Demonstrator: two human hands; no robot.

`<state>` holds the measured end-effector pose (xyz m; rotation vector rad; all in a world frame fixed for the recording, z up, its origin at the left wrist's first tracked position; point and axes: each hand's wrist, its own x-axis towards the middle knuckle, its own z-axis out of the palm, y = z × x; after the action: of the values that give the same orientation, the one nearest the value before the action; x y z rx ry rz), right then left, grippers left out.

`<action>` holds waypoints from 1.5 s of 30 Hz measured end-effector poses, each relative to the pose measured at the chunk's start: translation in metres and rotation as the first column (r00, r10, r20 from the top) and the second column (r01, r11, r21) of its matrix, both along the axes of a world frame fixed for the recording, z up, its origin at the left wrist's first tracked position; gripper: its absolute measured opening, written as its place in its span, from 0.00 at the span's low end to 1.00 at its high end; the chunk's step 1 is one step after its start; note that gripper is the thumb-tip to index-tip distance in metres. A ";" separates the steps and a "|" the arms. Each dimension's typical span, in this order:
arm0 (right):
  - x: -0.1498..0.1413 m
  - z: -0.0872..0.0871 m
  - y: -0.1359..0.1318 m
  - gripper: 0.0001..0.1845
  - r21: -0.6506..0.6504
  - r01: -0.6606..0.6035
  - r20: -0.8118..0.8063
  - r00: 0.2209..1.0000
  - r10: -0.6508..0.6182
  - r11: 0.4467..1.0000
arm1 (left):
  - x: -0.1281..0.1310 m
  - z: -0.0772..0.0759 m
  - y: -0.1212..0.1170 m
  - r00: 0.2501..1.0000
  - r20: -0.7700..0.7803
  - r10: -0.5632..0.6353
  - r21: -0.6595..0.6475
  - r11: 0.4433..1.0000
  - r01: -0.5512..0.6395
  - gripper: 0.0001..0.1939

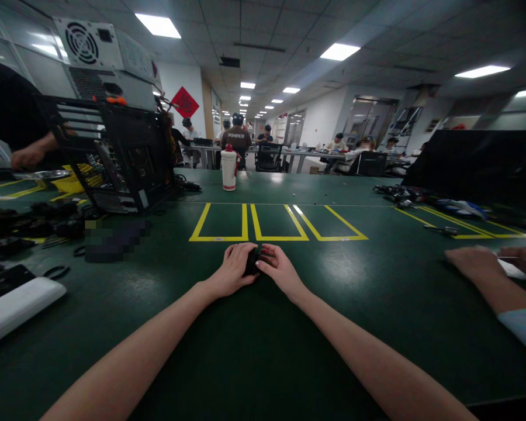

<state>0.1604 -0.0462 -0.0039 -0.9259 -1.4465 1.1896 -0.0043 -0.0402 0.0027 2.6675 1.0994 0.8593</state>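
Low over the green table, my left hand (234, 270) curls around a small dark object (251, 264). It is black and mostly hidden by my fingers, so its kind does not show. From the other side my right hand (281, 269) meets the same object, its thumb and bent fingertips at the right edge. Just beyond my hands, yellow tape frames (280, 238) mark the tabletop.
A black computer case (127, 158) with a power supply (92, 47) on top stands at the left. A white tumbler (229, 169) stands farther back. At the left edge lie dark cables and a white bar (21, 304). Co-workers' hands (477, 266) show on both sides.
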 end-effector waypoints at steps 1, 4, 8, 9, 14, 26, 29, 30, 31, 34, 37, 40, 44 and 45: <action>0.001 0.000 0.000 0.20 -0.008 -0.015 0.010 1.000 0.015 1.000 | 0.000 0.000 0.000 1.000 -0.003 0.000 -0.002 1.000 0.000 0.29; 0.002 0.002 -0.002 0.17 0.005 -0.100 0.013 0.995 0.100 0.995 | 0.000 0.001 0.000 1.000 -0.011 -0.007 -0.011 1.000 0.007 0.29; 0.003 0.005 -0.005 0.15 -0.001 -0.110 -0.011 0.994 0.110 0.994 | 0.000 0.000 0.000 1.000 -0.005 -0.003 -0.005 1.000 0.003 0.29; 0.003 0.005 -0.005 0.14 0.003 -0.094 -0.010 0.995 0.094 0.996 | 0.000 0.000 0.000 1.000 -0.004 -0.002 -0.004 1.000 0.002 0.29; 0.003 0.001 0.001 0.19 -0.002 -0.088 0.005 0.996 0.088 0.996 | 0.000 0.002 -0.002 1.000 -0.012 -0.012 -0.020 1.000 0.012 0.29; 0.001 0.000 -0.001 0.11 0.072 -0.105 -0.019 0.994 0.107 0.992 | 0.001 0.000 0.001 1.000 0.000 -0.007 -0.013 1.000 0.007 0.29; 0.001 -0.003 0.002 0.20 0.045 -0.067 0.007 0.998 0.067 0.997 | 0.000 0.000 0.001 1.000 -0.001 -0.009 -0.013 1.000 0.009 0.30; 0.002 -0.004 0.003 0.23 0.030 -0.074 0.012 0.997 0.074 0.997 | 0.000 0.000 0.001 1.000 -0.002 -0.008 -0.012 1.000 0.008 0.30; 0.003 -0.004 0.004 0.23 0.019 -0.094 0.013 0.996 0.094 0.995 | 0.000 0.000 0.000 1.000 -0.003 -0.007 -0.011 1.000 0.007 0.30; 0.005 -0.004 0.003 0.21 0.027 -0.169 -0.004 0.986 0.169 0.985 | 0.000 0.001 0.000 1.000 -0.006 -0.002 -0.018 1.000 0.002 0.30; 0.005 -0.002 0.001 0.20 0.065 -0.177 -0.042 0.983 0.180 0.982 | 0.000 0.002 -0.001 1.000 -0.009 -0.006 -0.026 1.000 0.005 0.29; 0.004 -0.001 0.000 0.16 0.094 -0.158 -0.047 0.985 0.163 0.983 | 0.000 0.003 -0.001 1.000 -0.008 -0.011 -0.022 1.000 0.010 0.29; 0.004 0.000 0.000 0.17 0.081 -0.115 -0.008 0.993 0.116 0.990 | 0.000 0.001 0.000 1.000 -0.002 -0.008 -0.024 1.000 0.008 0.29; 0.003 0.000 0.000 0.17 0.075 -0.109 -0.005 0.994 0.109 0.991 | 0.001 0.001 0.001 1.000 -0.001 -0.005 -0.024 1.000 0.005 0.29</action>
<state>0.1638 -0.0466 -0.0035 -0.7984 -1.5400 1.2096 -0.0038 -0.0396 0.0036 2.6504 1.0957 0.8385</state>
